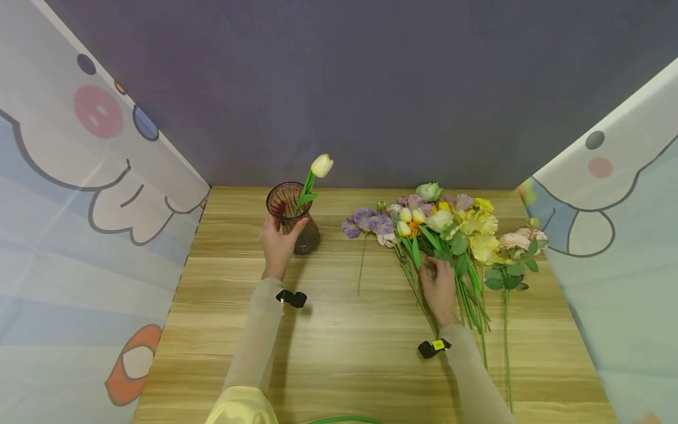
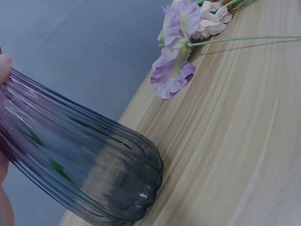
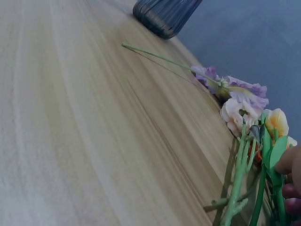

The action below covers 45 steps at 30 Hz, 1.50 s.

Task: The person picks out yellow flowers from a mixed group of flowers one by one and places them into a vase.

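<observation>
My left hand (image 1: 279,247) grips a ribbed, purple-tinted glass vase (image 1: 307,237) just below its rim, thumb and fingers on either side. The vase stands on the table, its base tilted in the left wrist view. One white tulip (image 1: 321,166) leans out over the rim, and its green stem shows through the glass. Over the flower pile, my right hand (image 1: 439,288) pinches the green leaf and stem (image 3: 277,153) of a tulip between thumb and curled fingers. Pale tulip heads (image 1: 404,228) lie just beyond these fingertips.
Between vase and pile lies a purple flower (image 1: 373,221) on a thin stem. Yellow flowers (image 1: 484,244) fill the pile's right side, and a pink rose (image 1: 516,241) lies farther right. A grey wall (image 1: 339,94) stands behind the table, with printed cloth at both sides.
</observation>
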### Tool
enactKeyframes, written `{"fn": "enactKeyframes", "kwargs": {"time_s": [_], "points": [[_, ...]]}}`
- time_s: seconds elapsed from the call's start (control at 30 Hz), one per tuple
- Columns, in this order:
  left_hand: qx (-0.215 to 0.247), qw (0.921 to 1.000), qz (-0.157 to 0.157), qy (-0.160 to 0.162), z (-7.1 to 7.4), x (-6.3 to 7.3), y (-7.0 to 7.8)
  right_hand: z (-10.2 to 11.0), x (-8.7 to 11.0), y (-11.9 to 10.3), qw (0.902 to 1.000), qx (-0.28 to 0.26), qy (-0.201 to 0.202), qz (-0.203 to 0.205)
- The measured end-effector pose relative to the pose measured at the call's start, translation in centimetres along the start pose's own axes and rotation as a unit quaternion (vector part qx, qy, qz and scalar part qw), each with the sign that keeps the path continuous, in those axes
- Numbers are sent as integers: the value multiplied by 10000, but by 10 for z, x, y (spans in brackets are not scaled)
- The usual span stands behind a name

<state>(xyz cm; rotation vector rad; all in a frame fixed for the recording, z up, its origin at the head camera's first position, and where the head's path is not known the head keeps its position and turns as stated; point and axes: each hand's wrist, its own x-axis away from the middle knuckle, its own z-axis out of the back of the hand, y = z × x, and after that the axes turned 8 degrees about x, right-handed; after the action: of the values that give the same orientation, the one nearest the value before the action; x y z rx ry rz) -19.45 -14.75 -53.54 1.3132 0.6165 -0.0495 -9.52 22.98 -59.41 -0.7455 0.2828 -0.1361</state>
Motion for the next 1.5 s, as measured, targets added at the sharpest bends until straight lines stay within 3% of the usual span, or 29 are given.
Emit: {"fn": "enactKeyframes", "kwargs": {"time_s": [0.2, 0.43, 1.07, 1.27, 1.5], "points": [[-103, 9999, -101, 51, 0, -1, 1, 2, 1, 1, 9989, 316, -343, -86], [-46, 9999, -105, 66, 0, 0, 1, -1, 3, 2, 9985, 467, -130, 265], [49, 9999, -115, 96, -2, 1, 0, 2, 5, -4, 9975, 441, 190, 511], [130, 9998, -126, 98, -2, 1, 0, 6, -2, -19, 9945, -64, 671, 807], [257, 9996, -70, 108, -2, 1, 0, 16, -16, -57, 9829, -1069, 976, 1137]]}}
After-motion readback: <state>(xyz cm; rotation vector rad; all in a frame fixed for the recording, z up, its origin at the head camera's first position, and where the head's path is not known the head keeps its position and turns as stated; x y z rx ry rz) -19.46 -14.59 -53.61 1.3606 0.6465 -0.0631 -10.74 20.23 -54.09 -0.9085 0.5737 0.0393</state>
